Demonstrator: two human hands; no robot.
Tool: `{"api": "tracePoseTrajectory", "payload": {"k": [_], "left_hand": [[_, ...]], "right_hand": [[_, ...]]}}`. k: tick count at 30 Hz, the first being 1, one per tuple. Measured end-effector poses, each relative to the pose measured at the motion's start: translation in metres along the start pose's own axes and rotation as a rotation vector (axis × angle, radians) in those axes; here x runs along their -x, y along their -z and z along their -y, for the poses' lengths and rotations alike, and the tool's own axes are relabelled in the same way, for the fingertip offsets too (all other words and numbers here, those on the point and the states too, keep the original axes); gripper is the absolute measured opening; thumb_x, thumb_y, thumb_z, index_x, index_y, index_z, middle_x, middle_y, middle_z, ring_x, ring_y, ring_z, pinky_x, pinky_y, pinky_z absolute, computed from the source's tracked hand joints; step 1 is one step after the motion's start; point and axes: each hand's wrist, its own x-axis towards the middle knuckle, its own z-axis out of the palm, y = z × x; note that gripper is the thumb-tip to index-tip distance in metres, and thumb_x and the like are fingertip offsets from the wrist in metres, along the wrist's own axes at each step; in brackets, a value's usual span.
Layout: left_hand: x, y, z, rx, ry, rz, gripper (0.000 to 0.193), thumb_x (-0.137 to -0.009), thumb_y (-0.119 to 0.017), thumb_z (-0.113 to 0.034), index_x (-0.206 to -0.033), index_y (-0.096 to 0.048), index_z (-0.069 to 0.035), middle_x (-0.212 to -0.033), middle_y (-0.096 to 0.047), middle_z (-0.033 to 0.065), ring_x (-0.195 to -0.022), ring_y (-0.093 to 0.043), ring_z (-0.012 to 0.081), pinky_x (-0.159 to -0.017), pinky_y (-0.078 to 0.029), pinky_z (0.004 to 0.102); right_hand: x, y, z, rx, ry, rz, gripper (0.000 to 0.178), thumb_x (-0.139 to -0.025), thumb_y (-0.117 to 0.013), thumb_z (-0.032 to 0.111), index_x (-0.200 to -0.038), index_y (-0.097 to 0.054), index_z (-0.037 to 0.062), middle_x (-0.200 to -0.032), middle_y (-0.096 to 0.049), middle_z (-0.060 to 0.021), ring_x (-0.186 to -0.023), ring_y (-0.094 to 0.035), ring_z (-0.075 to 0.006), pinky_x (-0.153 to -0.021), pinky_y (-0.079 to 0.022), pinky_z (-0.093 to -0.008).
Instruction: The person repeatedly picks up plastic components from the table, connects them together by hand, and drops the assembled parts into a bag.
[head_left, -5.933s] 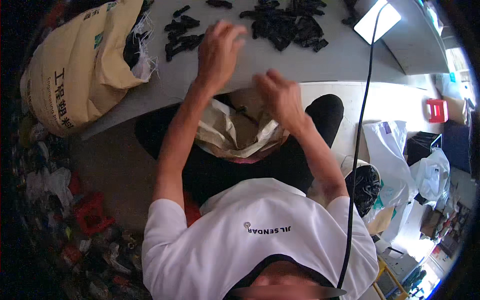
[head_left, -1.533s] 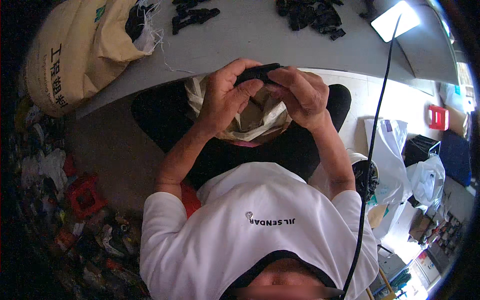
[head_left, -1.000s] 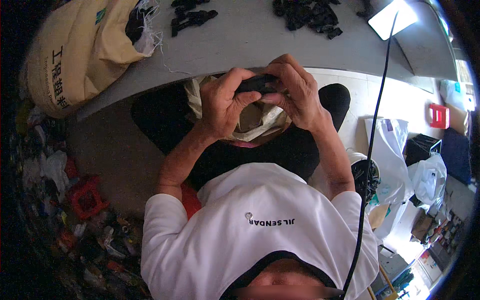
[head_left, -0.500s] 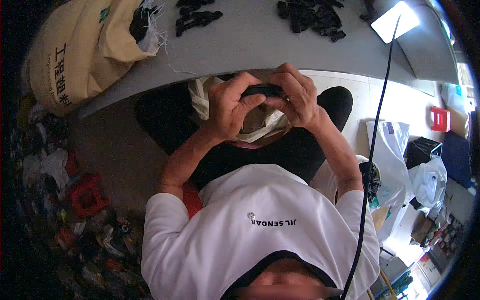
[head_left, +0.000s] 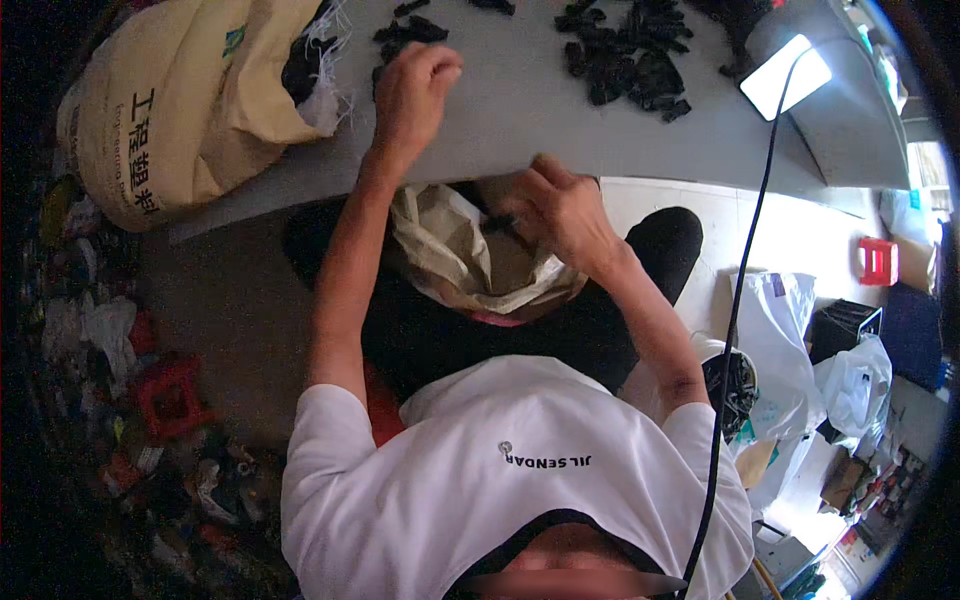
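- Left hand (head_left: 410,100): over the worktop (head_left: 510,120), grip loosely curled near small black pieces (head_left: 415,32); cannot tell whether it holds one.
- Right hand (head_left: 562,212): just off the worktop's near edge, grip half bent; its contents are unclear.
- Open sack (head_left: 440,230): below that edge, probably so both hands reach its mouth.
- The pieces look dark, slim and irregular; a larger heap (head_left: 625,60) lies well inside the worktop's near edge.

A grey desk (head_left: 500,130) has a glowing white rectangular light (head_left: 786,77) at its right end. Pale tiled floor (head_left: 715,200) spreads below the desk's right half; a red stool (head_left: 877,261) stands beyond that end. Dim brown floor (head_left: 235,300) lies below the desk's left part.
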Motion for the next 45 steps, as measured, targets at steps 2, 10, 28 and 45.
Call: {"api": "tracePoseTrajectory", "payload": {"k": [2,10,28,45], "left_hand": [[-0.030,-0.011,0.019,-0.113,-0.054,-0.049,0.016,-0.080,-0.062,-0.009,-0.096,-0.062,-0.005,-0.088,-0.059,0.0119,-0.084,-0.058,0.0333,-0.075,-0.047,0.0411],[-0.111,-0.061,0.058,-0.254,-0.334,0.011,0.033,-0.078,-0.058,-0.001,-0.110,-0.059,-0.010,-0.108,-0.054,0.0111,-0.096,-0.056,0.0332,-0.081,-0.047,0.0434],[-0.069,-0.012,0.008,0.737,0.132,0.023,0.015,-0.085,-0.059,-0.007,-0.100,-0.063,-0.006,-0.064,-0.056,0.0021,-0.048,-0.051,0.0090,-0.044,-0.043,0.0270],[0.035,-0.027,-0.082,1.357,0.505,0.129,0.021,-0.089,-0.059,-0.019,-0.089,-0.062,0.001,-0.076,-0.060,0.0052,-0.051,-0.053,0.0103,-0.047,-0.044,0.0240]], "right_hand": [[-0.034,-0.001,0.002,0.065,-0.003,-0.092,0.014,-0.079,-0.056,0.011,-0.092,-0.056,0.0048,-0.093,-0.051,-0.0152,-0.085,-0.057,-0.0365,-0.068,-0.049,-0.0444],[-0.124,-0.037,-0.021,0.252,0.100,-0.331,0.021,-0.076,-0.052,0.007,-0.096,-0.058,0.0046,-0.108,-0.053,-0.0140,-0.098,-0.055,-0.0323,-0.075,-0.052,-0.0424],[-0.093,0.011,-0.053,0.178,0.076,-0.249,0.030,-0.064,-0.058,-0.007,-0.094,-0.057,-0.0029,-0.092,-0.059,-0.0159,-0.078,-0.062,-0.0305,-0.067,-0.050,-0.0369],[-0.034,0.020,-0.019,-0.515,0.059,-0.538,0.022,-0.066,-0.068,-0.013,-0.082,-0.060,0.0005,-0.088,-0.060,-0.0063,-0.081,-0.059,-0.0123,-0.068,-0.049,-0.0243]]}}
